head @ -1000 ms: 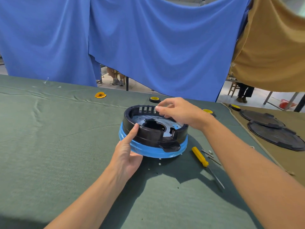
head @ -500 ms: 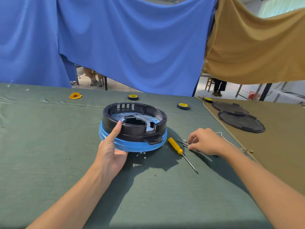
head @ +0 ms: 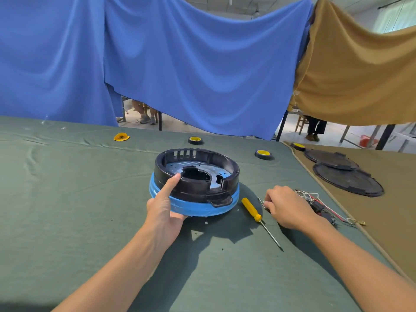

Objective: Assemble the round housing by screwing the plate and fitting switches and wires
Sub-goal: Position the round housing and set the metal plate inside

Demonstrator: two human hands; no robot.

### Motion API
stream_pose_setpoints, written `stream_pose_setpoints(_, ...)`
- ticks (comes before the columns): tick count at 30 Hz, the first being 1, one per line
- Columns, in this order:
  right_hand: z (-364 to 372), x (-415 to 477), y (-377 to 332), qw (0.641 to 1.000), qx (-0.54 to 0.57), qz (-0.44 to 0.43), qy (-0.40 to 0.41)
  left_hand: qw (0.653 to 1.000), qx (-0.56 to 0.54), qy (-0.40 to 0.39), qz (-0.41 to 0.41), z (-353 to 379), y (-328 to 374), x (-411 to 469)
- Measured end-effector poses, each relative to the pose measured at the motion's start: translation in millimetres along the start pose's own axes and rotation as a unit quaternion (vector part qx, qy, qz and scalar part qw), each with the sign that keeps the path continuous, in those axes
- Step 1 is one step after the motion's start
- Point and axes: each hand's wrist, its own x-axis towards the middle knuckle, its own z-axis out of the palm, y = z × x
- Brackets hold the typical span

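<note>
Our left hand (head: 165, 206) grips the round housing (head: 202, 190) at mid-worktop (head: 67, 199), thumb up its wall, likely to steady it. Its fingers tuck out of sight beneath. Past the screwdriver (head: 252, 209), our right hand (head: 287, 208) curls its fingers onto small metal bits (head: 261, 202) beside the wires (head: 315, 199). Whether one is pinched, we cannot tell.

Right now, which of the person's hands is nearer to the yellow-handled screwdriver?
Right. The right hand lies just right of the screwdriver, beside its handle; the left hand holds the round housing, farther off on the screwdriver's left.
</note>
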Motion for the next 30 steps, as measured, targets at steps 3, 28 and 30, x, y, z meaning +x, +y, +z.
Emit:
stream_pose_setpoints(3,-6,-1,-3,0.997,0.072,0.003,0.031,0.999,0.045,0.014,-0.004,2,1,1)
stream_pose_setpoints(28,-17,11,-72,0.837,0.522,0.061,0.153,0.980,0.157,0.121,0.021,-2,12,15)
stream_pose_setpoints(30,-17,16,-82,0.854,0.491,0.067,0.158,0.981,0.148,0.127,0.019,-6,9,15)
